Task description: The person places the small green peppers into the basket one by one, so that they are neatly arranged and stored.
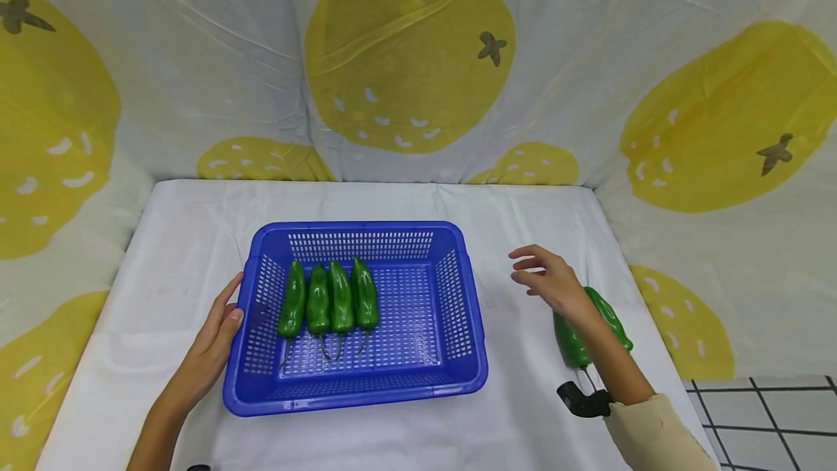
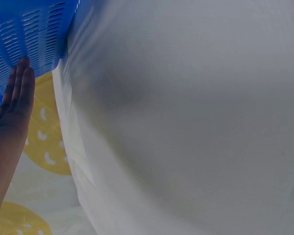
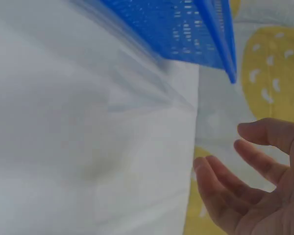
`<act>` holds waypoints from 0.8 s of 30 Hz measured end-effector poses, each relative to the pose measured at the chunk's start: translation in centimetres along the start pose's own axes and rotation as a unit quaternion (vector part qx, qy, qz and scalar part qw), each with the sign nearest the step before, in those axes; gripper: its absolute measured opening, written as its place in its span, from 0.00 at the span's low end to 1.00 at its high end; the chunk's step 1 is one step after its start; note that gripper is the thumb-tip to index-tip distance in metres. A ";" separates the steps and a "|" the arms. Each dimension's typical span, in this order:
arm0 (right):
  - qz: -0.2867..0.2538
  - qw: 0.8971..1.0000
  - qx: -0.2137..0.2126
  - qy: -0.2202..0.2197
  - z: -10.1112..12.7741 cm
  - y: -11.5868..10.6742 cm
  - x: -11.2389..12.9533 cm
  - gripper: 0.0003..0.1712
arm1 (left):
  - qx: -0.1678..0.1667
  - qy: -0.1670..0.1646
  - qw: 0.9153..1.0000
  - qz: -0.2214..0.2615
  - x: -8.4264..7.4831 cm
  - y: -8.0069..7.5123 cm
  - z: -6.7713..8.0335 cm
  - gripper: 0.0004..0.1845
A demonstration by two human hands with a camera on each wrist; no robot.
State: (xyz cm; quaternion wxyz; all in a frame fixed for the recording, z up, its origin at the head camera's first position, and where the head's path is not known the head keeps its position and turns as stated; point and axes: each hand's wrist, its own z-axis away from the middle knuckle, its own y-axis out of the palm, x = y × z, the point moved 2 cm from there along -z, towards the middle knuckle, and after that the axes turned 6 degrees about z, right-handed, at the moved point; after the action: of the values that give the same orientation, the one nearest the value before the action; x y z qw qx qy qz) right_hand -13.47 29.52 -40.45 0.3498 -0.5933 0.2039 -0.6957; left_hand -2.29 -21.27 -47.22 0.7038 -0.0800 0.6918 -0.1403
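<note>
A blue plastic basket [image 1: 366,389] with slotted walls sits on the white-covered table, and several long green peppers [image 1: 341,296] lie side by side in its left half, stems toward me. My left hand [image 1: 212,336] rests against the basket's left rim. In the left wrist view, the straight fingers [image 2: 25,85] of that hand lie along the outer wall. To the right of the basket, my right hand [image 1: 548,278] hovers over the cloth, fingers loosely bent and holding nothing. Two more green peppers [image 1: 569,340] lie partly hidden beneath the right forearm.
White cloth [image 1: 314,449] covers the table. Behind and at both sides hang white curtains printed with yellow fruit [image 1: 408,57]. A black wrist device [image 1: 582,402] is on the right arm, close to a pepper stem. Tiled floor [image 1: 771,420] shows at the lower right.
</note>
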 end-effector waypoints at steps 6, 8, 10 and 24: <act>0.024 0.999 -0.003 0.038 1.4 -1.7 -3.9 0.22 | -0.002 -0.001 1.000 -0.009 -0.1 0.0 0.0 0.31; 0.033 0.998 0.002 0.055 1.9 -2.0 -4.8 0.23 | -0.001 0.001 1.000 -0.011 -0.1 0.0 0.0 0.31; 0.044 0.997 0.004 0.067 2.4 -2.2 -5.6 0.24 | -0.002 0.004 1.000 -0.009 -0.1 0.0 0.0 0.31; 0.125 0.988 0.032 0.084 4.7 -2.1 -9.4 0.26 | -0.004 0.014 1.000 -0.001 0.1 -0.1 0.2 0.31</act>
State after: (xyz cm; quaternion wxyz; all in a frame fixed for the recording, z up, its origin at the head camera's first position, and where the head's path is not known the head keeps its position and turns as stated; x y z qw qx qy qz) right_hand -8.99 38.34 -44.40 0.4343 -0.4908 0.2830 -0.7003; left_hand -2.13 -21.36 -47.25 0.6937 -0.0811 0.7020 -0.1392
